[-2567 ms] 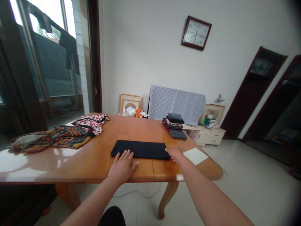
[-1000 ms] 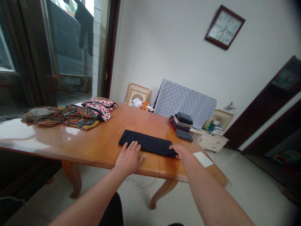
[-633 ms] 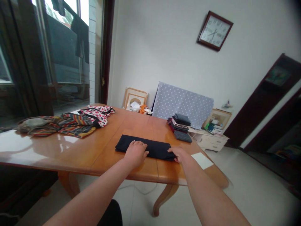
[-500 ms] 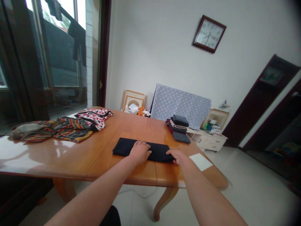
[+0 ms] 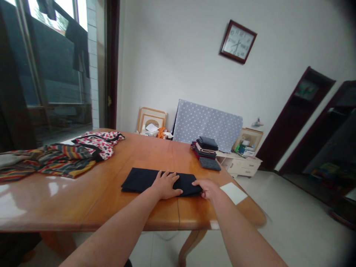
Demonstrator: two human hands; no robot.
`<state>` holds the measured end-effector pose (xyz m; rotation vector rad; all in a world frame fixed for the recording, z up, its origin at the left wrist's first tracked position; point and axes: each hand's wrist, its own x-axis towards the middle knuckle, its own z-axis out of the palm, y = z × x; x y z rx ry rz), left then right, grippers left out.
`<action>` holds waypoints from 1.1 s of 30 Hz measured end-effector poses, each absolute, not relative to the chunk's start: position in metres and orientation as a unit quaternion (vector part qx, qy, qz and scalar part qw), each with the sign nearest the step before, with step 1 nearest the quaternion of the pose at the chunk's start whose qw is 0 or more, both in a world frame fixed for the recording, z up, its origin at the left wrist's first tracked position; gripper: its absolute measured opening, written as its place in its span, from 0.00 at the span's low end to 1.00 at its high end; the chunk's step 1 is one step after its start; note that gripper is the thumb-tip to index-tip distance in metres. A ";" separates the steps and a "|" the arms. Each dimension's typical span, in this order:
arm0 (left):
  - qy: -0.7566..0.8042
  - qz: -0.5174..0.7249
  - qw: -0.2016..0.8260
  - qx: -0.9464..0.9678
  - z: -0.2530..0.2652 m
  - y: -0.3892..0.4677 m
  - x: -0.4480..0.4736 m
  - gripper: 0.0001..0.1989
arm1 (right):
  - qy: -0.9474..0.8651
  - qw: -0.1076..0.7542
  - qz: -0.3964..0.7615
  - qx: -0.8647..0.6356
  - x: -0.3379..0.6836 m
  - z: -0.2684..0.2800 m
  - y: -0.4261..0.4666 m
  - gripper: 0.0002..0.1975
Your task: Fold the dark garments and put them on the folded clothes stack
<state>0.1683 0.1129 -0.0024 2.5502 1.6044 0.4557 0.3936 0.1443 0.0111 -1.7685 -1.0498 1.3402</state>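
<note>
A dark navy or black garment (image 5: 139, 180), folded into a long flat strip, lies on the wooden table (image 5: 144, 148) in front of me. My left hand (image 5: 166, 185) rests flat on its middle with the fingers spread. At its right end, my right hand (image 5: 205, 188) pinches the cloth's edge, thumb on top and the other fingers curled beneath. The exact kind of garment cannot be told from its folded shape.
Loose striped clothing (image 5: 66, 159) and a red-and-white patterned garment (image 5: 101, 142) lie on the left. A stack of folded clothes (image 5: 207, 146) stands at the far right, with a folded grey piece (image 5: 210, 163) before it. A white sheet (image 5: 233, 193) lies near the right edge.
My left hand has spread its fingers and flattened onto the dark cloth. The right hand still grips the cloth's right end. The whole view has shifted slightly.
</note>
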 end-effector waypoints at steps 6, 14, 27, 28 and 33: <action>0.527 0.159 0.044 0.834 -0.002 0.112 0.170 0.45 | -0.363 0.361 0.590 -0.624 0.384 0.020 0.144 0.08; 0.518 0.157 0.034 0.840 -0.002 0.107 0.168 0.44 | -0.398 0.385 0.628 -0.546 0.349 0.025 0.138 0.16; 0.568 0.129 0.087 0.808 0.012 0.131 0.165 0.30 | -0.398 0.412 0.644 -0.507 0.338 0.022 0.135 0.15; 0.567 0.124 0.084 0.810 0.012 0.132 0.166 0.32 | -0.398 0.414 0.644 -0.506 0.339 0.022 0.135 0.15; 0.566 0.087 0.099 0.814 0.010 0.134 0.169 0.46 | -0.415 0.414 0.638 -0.499 0.341 0.023 0.135 0.16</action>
